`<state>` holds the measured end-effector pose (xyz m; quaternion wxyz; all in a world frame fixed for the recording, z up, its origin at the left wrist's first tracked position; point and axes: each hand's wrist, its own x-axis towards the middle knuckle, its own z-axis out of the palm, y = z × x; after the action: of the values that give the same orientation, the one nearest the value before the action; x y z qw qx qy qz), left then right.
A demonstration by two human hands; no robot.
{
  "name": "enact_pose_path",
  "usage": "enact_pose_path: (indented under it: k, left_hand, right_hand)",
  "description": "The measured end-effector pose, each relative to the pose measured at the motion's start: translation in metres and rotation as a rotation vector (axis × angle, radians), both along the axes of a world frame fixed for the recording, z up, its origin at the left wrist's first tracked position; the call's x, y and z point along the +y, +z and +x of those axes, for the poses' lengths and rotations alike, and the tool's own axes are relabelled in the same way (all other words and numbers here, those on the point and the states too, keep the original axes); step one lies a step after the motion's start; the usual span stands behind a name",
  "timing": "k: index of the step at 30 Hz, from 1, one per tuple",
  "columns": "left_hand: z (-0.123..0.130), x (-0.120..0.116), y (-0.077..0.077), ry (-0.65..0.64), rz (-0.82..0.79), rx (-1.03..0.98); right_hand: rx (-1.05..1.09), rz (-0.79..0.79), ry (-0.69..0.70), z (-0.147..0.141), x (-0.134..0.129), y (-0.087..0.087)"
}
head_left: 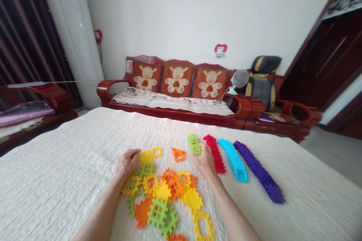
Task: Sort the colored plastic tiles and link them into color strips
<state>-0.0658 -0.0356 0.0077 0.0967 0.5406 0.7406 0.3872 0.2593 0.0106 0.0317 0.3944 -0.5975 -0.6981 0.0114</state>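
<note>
Several yellow, orange and green notched plastic tiles lie in a loose pile, with a yellow tile (192,200) on its right side. My left hand (128,162) is at the pile's upper left, fingers closed beside a yellow tile (145,156); whether it grips that tile is too small to tell. My right hand (204,159) has thumb and fingers round the near end of a green row of tiles (194,144). Between the hands lies a small orange stack (178,154). Right of my right hand run a red row (215,154), a light blue row (234,161) and a purple row (260,173).
The pieces lie on a white quilted cover (70,165). Beyond its far edge stands a wooden sofa (175,110) with bear cushions. A small fan (240,78) and a chair with a massage cushion (260,92) are at the back right.
</note>
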Motion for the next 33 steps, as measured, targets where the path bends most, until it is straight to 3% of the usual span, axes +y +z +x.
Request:
enact_pose_path:
  k: [8,22,27,33]
  left_hand:
    - [-0.001,0.001,-0.003,-0.003,0.016,-0.001]
    - [0.002,0.000,-0.001,0.009,0.028,-0.006]
    - [0.003,0.000,0.000,-0.002,0.048,-0.020]
    - [-0.004,0.006,-0.006,0.038,0.048,-0.154]
  right_hand:
    - [0.006,0.071,-0.122,-0.011,0.020,-0.022]
    - [-0.008,0.077,-0.163,-0.011,0.021,-0.022]
    - [0.031,0.186,0.033,-0.013,0.010,-0.014]
    - [0.063,0.065,0.524,-0.049,-0.009,-0.002]
